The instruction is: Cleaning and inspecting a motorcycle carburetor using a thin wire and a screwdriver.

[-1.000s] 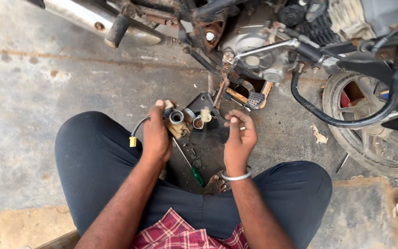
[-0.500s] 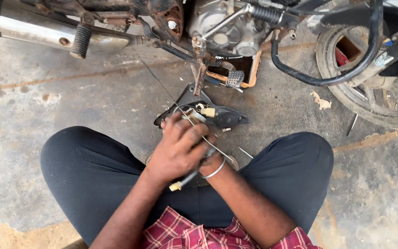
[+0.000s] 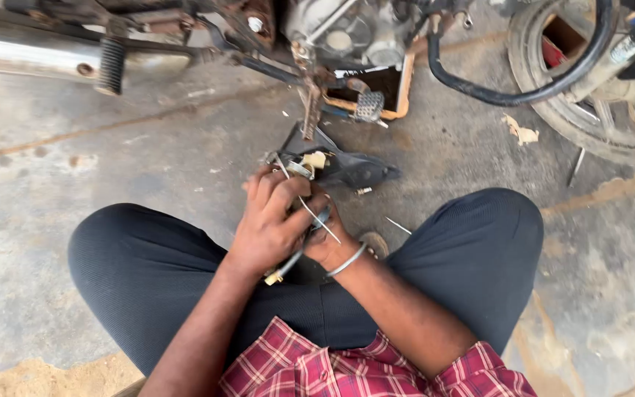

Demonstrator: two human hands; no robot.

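Centrally, a thin cable [image 3: 294, 257] with a yellow end fitting is gripped in the left hand [image 3: 273, 224], whose fingers are curled shut over the right hand [image 3: 325, 239]; the right hand's grasp is mostly covered and cannot be told. Just beyond the hands a small metal part [image 3: 310, 163] is seen on a black rubber sheet [image 3: 354, 169], with a motorcycle engine [image 3: 347, 37] farther out.

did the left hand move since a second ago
Yes. The left hand was apart from the right hand, out toward the left knee; it has swung inward and now covers the right hand between the knees.
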